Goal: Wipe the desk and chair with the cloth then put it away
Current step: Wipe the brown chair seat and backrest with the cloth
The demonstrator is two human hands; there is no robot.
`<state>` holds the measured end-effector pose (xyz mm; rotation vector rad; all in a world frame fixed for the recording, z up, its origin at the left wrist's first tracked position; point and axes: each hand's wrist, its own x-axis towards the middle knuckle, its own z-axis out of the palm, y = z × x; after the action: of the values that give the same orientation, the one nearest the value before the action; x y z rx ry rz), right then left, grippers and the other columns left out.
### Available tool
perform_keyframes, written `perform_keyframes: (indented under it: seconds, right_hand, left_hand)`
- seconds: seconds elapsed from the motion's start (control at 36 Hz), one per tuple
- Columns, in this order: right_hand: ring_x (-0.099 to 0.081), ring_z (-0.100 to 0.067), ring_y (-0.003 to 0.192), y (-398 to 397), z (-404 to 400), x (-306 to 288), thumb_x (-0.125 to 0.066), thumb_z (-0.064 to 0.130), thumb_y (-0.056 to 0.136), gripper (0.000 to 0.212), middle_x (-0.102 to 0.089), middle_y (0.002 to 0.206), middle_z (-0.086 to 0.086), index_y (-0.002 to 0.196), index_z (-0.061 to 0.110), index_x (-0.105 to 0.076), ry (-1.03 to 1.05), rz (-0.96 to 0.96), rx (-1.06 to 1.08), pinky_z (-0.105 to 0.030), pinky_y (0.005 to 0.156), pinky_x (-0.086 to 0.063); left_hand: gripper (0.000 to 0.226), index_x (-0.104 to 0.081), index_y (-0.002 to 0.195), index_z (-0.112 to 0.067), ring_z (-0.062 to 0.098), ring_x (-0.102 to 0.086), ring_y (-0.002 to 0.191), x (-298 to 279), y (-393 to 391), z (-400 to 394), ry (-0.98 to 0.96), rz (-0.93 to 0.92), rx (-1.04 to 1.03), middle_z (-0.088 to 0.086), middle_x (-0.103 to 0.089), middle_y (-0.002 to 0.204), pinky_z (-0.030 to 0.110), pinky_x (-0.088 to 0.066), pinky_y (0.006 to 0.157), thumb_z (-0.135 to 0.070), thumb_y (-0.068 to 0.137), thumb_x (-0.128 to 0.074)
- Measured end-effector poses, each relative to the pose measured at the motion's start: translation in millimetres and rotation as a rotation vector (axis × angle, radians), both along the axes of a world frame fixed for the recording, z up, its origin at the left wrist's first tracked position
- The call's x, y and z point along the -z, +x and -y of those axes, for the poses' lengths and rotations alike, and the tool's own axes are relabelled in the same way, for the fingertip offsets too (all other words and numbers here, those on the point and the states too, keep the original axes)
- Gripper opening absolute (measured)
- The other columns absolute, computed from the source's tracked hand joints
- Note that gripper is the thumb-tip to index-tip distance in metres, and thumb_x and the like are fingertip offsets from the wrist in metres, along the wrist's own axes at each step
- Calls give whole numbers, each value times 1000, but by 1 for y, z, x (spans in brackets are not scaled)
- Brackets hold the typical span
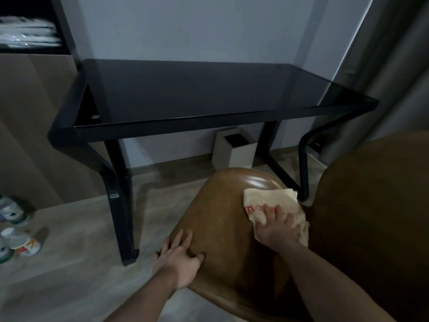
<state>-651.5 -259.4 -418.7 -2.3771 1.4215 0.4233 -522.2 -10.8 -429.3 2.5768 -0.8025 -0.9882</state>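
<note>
1. Fingers [269,211] of the right hand [277,231] are spread flat on the cloth [267,197]; the left hand [180,253] is laid open on the seat edge, nothing held.
2. The desk [185,89] is seen beyond.
3. The chair [222,217] is covered at its far right by the cloth; bare seat is left toward the left hand.
4. The cloth's near part is hidden under the palm.

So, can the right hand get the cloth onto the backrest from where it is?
Probably yes. The right hand presses the cloth on the seat close beside the backrest, with nothing between them. The black armrest tube stands farther forward, out of the way.
</note>
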Motion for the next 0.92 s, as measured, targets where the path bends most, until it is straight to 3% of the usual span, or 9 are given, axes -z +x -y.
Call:
perform_keyframes:
  seconds: [0.17, 0.33, 0.44, 0.53, 0.64, 0.92]
  right_hand:
    - [15, -46, 150, -23, -66, 0, -38, 58, 97, 80, 20, 166, -2, 156, 41, 13, 31, -27, 35, -67, 118, 3]
    - [20, -50, 147, -42, -113, 12, -32, 56, 99, 75, 21, 166, -6, 157, 40, 13, 149, -59, -144, -67, 118, 3]
    - [28, -49, 145, -39, -109, 12, -33, 60, 98, 76, 27, 164, -5, 156, 44, 14, 218, -37, -184, -65, 118, 9]
    - [33, -48, 143, -16, -104, 14, -35, 66, 96, 81, 35, 161, -2, 153, 47, 21, 198, -23, -206, -72, 114, 8]
    - [31, -46, 145, 30, -85, 14, -33, 74, 93, 84, 34, 161, 2, 151, 50, 22, 127, -18, -236, -78, 107, 7]
    - [27, -46, 147, 125, -33, 18, -36, 77, 90, 83, 28, 164, 3, 153, 53, 13, 24, 9, -270, -82, 106, 3]
  left_hand:
    - [79, -5, 162, -43, 25, 4, 158, -7, -5, -5, -4, 6, 1, -15, 8, 170, 50, -7, 126, -67, 93, -36]
    - [75, -6, 162, -43, 26, 2, 158, -8, -5, -7, -15, 3, -9, -15, 7, 170, 52, -8, 126, -64, 95, -33]
    - [70, -9, 162, -42, 25, 2, 158, -3, -3, -6, -35, 10, -25, -14, 5, 171, 53, -7, 126, -59, 98, -31]
    - [69, -9, 162, -42, 24, 3, 158, 0, 0, -4, -42, 7, -25, -14, 5, 170, 52, -5, 126, -57, 99, -33]
    - [70, -10, 162, -43, 24, 3, 158, 5, 1, -2, -61, 8, -30, -15, 5, 170, 51, -3, 127, -57, 98, -36]
    - [70, -13, 161, -44, 21, 3, 158, 10, 7, 4, -63, 35, -43, -18, 2, 170, 48, -5, 126, -59, 97, -38]
